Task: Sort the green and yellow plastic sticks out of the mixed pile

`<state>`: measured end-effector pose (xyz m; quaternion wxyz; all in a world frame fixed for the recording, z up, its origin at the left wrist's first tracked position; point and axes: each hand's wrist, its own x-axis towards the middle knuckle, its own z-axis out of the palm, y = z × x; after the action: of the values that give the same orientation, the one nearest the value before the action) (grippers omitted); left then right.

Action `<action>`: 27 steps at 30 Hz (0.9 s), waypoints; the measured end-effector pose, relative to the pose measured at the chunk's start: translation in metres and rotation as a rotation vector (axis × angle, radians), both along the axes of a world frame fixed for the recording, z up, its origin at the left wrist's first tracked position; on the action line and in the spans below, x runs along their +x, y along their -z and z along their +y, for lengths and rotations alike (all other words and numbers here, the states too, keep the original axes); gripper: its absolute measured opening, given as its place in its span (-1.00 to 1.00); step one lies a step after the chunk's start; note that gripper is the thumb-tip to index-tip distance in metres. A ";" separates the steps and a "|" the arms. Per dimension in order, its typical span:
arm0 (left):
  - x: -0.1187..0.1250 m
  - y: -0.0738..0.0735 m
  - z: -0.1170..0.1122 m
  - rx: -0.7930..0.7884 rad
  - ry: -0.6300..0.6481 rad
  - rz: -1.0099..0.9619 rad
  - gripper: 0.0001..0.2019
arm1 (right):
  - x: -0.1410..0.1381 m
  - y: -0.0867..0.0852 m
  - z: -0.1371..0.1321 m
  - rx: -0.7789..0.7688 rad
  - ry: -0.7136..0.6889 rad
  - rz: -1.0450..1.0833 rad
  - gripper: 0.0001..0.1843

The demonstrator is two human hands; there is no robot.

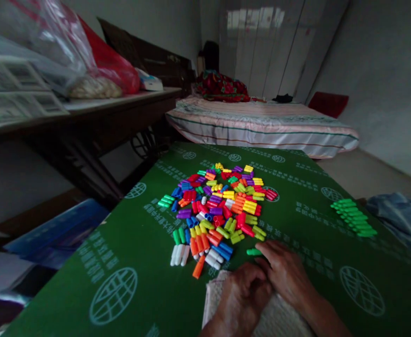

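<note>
My right hand (285, 269) is bent at the fingers, its fingertips over the right end of a small green bullet-shaped plastic piece (253, 252). Close beside it, my left hand (242, 292) has its fingers curled inward above a light cloth (212, 292); whatever they hold, if anything, is hidden. Just beyond the hands spreads a heap of similar plastic pieces (215, 211) in many colours, some joined side by side. At its near edge lie white pieces (179, 255), orange pieces (199, 244) and a single orange piece (199, 267).
A stack of green pieces (353, 217) sits near the right edge of the green table (149, 281). Bluish cloth (398, 220) lies beyond that edge. A bed (261, 121) stands behind, and a sewing-machine table (121, 110) with plastic bags (103, 56) is at left.
</note>
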<state>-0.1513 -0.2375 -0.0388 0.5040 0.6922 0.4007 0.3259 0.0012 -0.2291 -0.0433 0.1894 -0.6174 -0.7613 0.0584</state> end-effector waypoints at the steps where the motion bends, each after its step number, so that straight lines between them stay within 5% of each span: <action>1: 0.001 0.003 -0.001 0.022 -0.004 -0.013 -0.89 | 0.000 0.003 -0.001 0.019 -0.002 -0.007 -0.73; 7: -0.002 0.018 -0.004 0.284 0.072 0.051 -0.93 | 0.005 0.029 -0.005 0.230 -0.030 -0.015 -0.75; 12: -0.020 -0.011 0.002 0.623 0.170 0.218 -0.93 | 0.008 0.046 -0.005 0.419 -0.041 0.018 -0.76; 18: -0.065 -0.051 0.053 0.476 -0.095 0.374 -0.83 | 0.007 0.048 0.000 0.462 -0.023 0.023 -0.78; 27: -0.103 -0.048 0.125 0.505 -0.238 0.754 -0.77 | 0.004 0.046 0.000 0.471 -0.017 0.072 -0.78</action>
<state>-0.2542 -0.1122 0.0091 0.0983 0.8126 0.5406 0.1943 0.0056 -0.2294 -0.0895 0.3547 -0.5471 -0.7519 -0.0974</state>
